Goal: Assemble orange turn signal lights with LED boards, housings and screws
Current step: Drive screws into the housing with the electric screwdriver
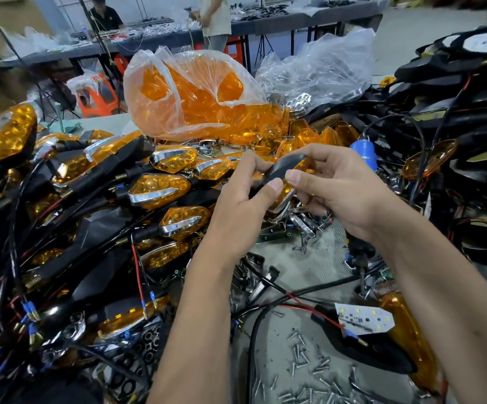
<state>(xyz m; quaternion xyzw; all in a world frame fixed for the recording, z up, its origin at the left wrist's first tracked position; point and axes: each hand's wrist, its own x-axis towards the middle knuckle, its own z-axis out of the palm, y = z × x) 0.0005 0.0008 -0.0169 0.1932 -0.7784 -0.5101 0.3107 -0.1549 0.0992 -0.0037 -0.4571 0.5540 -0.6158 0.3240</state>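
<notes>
We hold the black plastic housing with its orange faceted lens [283, 182] between both grips above the counter [318, 258]: left hand [242, 196] and right hand [335, 185] each pinch it, thumbs on top. We judge even thumb pressure along the seam seats the lens squarely before screwing.

worktop [318, 258] grey | left: heap of finished signal lights [160, 188] with wires | back: bag of orange lenses [189, 94] | near edge: loose screws [303, 357], LED board [364, 317] | centre: chrome trims [303, 225]
</notes>
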